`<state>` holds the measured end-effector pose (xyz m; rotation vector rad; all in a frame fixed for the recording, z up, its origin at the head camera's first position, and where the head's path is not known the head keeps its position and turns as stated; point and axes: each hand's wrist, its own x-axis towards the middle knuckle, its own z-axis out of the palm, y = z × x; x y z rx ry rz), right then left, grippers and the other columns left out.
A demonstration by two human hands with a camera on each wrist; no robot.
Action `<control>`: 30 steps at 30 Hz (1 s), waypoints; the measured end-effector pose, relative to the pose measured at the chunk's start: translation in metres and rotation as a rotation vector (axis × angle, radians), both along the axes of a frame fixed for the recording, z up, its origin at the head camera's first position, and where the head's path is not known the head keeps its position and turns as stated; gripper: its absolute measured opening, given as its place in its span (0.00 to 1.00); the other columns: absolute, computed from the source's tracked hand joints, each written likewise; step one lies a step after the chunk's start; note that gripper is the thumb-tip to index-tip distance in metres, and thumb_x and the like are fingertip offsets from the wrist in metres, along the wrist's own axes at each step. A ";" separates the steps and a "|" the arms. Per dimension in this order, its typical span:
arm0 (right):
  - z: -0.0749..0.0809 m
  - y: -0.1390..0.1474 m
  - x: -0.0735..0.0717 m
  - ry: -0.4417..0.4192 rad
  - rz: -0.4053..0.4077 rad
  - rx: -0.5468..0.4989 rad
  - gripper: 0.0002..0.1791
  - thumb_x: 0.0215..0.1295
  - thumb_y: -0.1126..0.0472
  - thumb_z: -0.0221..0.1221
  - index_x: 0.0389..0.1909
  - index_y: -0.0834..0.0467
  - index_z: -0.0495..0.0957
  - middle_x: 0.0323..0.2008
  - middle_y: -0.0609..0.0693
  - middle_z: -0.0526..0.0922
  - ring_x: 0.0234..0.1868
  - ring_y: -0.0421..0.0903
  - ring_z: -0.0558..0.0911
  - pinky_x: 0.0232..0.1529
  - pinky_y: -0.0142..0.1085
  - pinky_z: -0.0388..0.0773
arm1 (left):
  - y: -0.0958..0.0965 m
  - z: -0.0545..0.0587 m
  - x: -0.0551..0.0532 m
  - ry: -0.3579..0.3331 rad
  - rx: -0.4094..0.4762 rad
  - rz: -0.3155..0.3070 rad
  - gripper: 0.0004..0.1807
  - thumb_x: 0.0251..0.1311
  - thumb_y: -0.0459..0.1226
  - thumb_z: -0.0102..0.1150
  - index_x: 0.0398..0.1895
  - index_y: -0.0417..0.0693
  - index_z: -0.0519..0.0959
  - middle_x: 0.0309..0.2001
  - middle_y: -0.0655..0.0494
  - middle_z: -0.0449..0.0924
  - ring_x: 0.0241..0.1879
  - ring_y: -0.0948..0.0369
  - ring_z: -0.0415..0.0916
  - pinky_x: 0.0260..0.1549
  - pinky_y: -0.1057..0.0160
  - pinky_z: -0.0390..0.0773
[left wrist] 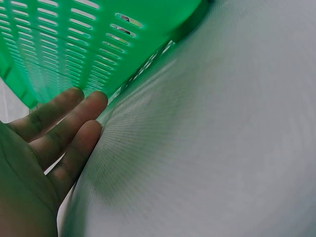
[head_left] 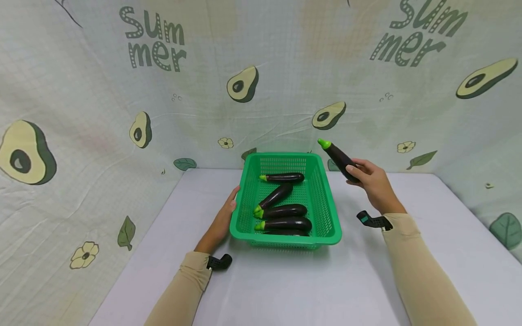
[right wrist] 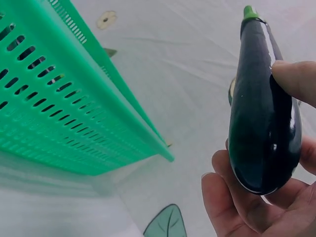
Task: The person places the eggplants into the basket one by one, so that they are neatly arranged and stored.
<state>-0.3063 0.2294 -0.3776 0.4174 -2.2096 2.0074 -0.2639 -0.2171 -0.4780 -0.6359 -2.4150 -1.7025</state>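
My right hand grips a dark purple eggplant by its thick end, up in the air to the right of the basket. Its bright green stem points up and left. In the right wrist view the thumb lies along one side of the eggplant and the fingers curl beneath it. A green plastic basket holds several more eggplants, mostly lying crosswise with stems to the left. My left hand rests against the basket's left side. In the left wrist view its extended fingers are at the slotted wall.
The basket stands on a white-covered table. Behind it and along the sides hangs a pale cloth printed with avocados, leaves, flowers and the word "summer". A small black camera mount is strapped to each wrist.
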 end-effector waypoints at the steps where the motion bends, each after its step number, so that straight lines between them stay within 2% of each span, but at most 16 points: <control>1: 0.001 -0.001 -0.001 0.002 0.010 -0.003 0.33 0.71 0.53 0.62 0.69 0.67 0.67 0.57 0.57 0.74 0.53 0.45 0.77 0.47 0.30 0.80 | 0.000 0.000 0.000 0.001 -0.002 0.000 0.31 0.80 0.52 0.24 0.82 0.58 0.44 0.80 0.55 0.42 0.78 0.53 0.38 0.71 0.39 0.42; 7: 0.008 -0.006 -0.005 -0.013 0.022 -0.019 0.31 0.71 0.55 0.63 0.67 0.67 0.68 0.54 0.52 0.77 0.52 0.44 0.78 0.46 0.32 0.81 | 0.001 0.000 0.001 -0.012 -0.005 0.000 0.31 0.80 0.52 0.23 0.82 0.59 0.44 0.80 0.55 0.41 0.78 0.53 0.38 0.71 0.39 0.42; 14: 0.018 -0.013 -0.010 -0.035 0.054 0.077 0.33 0.71 0.50 0.61 0.69 0.65 0.67 0.59 0.59 0.73 0.54 0.47 0.76 0.49 0.33 0.81 | 0.001 0.001 0.002 -0.009 0.000 0.006 0.31 0.80 0.51 0.24 0.82 0.57 0.44 0.80 0.55 0.42 0.78 0.53 0.38 0.71 0.39 0.42; 18: 0.023 -0.019 -0.016 -0.053 0.082 0.092 0.33 0.72 0.50 0.61 0.69 0.64 0.67 0.59 0.60 0.73 0.53 0.47 0.77 0.49 0.34 0.80 | 0.000 0.004 0.003 -0.014 -0.006 0.002 0.30 0.81 0.48 0.23 0.82 0.57 0.43 0.80 0.53 0.41 0.78 0.52 0.38 0.71 0.39 0.42; 21: 0.026 -0.025 -0.021 -0.061 0.104 0.098 0.32 0.71 0.50 0.62 0.68 0.64 0.68 0.59 0.60 0.74 0.52 0.48 0.78 0.50 0.35 0.81 | 0.000 0.009 0.006 -0.030 -0.015 -0.012 0.30 0.81 0.45 0.21 0.82 0.53 0.41 0.80 0.50 0.39 0.78 0.50 0.36 0.71 0.39 0.41; 28: 0.034 -0.043 -0.035 -0.038 0.183 0.147 0.32 0.71 0.52 0.63 0.68 0.65 0.69 0.60 0.62 0.74 0.51 0.47 0.80 0.51 0.40 0.81 | 0.005 0.038 0.024 -0.044 -0.053 -0.033 0.30 0.80 0.39 0.22 0.81 0.40 0.40 0.80 0.41 0.39 0.77 0.45 0.37 0.70 0.37 0.45; 30: 0.035 -0.047 -0.038 -0.041 0.204 0.156 0.32 0.71 0.52 0.62 0.68 0.66 0.68 0.60 0.62 0.73 0.51 0.46 0.79 0.52 0.41 0.80 | 0.005 0.033 0.021 -0.052 -0.051 -0.029 0.30 0.80 0.39 0.22 0.81 0.42 0.40 0.80 0.43 0.38 0.78 0.46 0.37 0.71 0.38 0.44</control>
